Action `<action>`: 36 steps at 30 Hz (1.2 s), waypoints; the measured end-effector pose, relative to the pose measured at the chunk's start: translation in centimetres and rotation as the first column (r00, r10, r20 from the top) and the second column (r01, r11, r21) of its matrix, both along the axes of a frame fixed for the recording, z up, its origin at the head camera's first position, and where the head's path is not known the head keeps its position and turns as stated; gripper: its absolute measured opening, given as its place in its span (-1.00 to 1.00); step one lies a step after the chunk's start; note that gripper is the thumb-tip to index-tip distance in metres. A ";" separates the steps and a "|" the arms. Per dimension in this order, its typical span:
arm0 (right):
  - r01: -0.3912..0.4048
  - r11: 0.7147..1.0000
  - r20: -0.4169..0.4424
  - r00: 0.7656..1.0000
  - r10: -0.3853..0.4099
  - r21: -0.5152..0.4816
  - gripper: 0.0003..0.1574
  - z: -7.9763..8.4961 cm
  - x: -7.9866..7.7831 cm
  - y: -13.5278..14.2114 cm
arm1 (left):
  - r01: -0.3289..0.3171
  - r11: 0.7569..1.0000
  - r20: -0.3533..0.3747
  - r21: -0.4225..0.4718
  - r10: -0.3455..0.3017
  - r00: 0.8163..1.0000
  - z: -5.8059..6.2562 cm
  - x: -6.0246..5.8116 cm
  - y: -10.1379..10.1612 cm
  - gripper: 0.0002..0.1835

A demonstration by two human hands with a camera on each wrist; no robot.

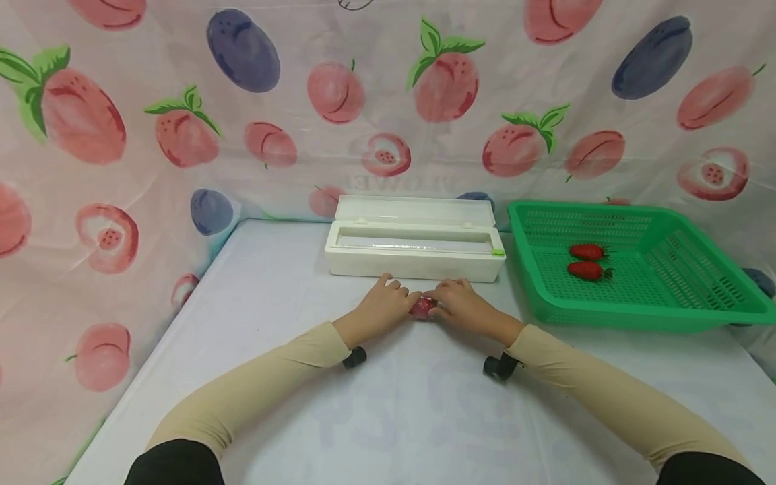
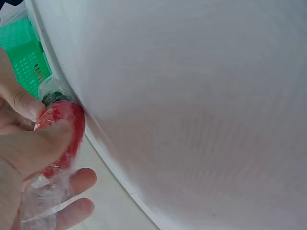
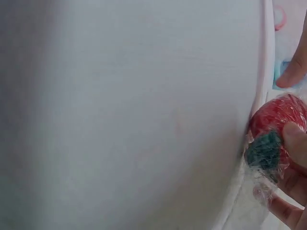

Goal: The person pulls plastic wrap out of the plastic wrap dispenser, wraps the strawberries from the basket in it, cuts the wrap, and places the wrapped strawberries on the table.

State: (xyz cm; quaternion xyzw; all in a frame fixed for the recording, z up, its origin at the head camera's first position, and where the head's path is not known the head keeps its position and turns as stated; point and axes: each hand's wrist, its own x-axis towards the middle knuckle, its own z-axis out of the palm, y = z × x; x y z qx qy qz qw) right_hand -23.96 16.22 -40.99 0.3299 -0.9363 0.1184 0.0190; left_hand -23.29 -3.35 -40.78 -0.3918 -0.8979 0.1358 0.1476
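A red strawberry (image 1: 422,309) wrapped in clear plastic film is held between both hands, just in front of a white film dispenser box (image 1: 415,265). My left hand (image 1: 380,310) pinches it; in the left wrist view the thumb lies across the red strawberry (image 2: 76,120), and loose film (image 2: 45,201) bunches at its lower end over the fingers. My right hand (image 1: 468,308) holds the leafy end. The right wrist view has that thumb pressing on the wrapped strawberry (image 3: 273,115) beside the dark green leaves (image 3: 265,151), with other fingers partly hidden behind.
The dispenser's lid (image 1: 415,210) stands raised at the back. To the right is a green plastic basket (image 1: 606,308) with two strawberries (image 1: 588,271) in it. A white cloth (image 1: 412,417) covers the table, and a fruit-print curtain (image 1: 376,60) hangs behind.
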 end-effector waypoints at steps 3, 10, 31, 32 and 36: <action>0.040 0.999 0.038 0.999 -0.039 -0.024 -0.67 -0.1 -0.1 -0.1 | 0.001 1.000 -0.013 -0.012 -0.002 1.000 0.0 0.0 -0.1 -0.70; -0.022 0.999 -0.061 0.998 0.025 0.041 -0.49 0.0 0.0 0.2 | -0.064 0.997 0.069 -0.042 0.067 0.995 -0.1 0.1 0.0 -0.61; -0.017 0.922 -0.420 0.887 0.192 0.386 -0.68 0.0 0.7 -0.3 | -0.112 0.992 0.090 -0.050 0.117 0.989 0.3 -0.2 -0.4 -0.79; -0.017 0.924 -0.415 0.890 0.188 0.382 -0.76 0.0 0.8 -0.3 | -0.112 0.993 0.092 -0.041 0.116 0.989 0.3 -0.2 -0.4 -0.79; 0.004 0.926 -0.394 0.906 0.156 0.376 -0.90 0.2 1.0 -0.4 | -0.095 0.995 0.081 0.014 0.094 0.992 0.3 -0.1 -0.2 -0.78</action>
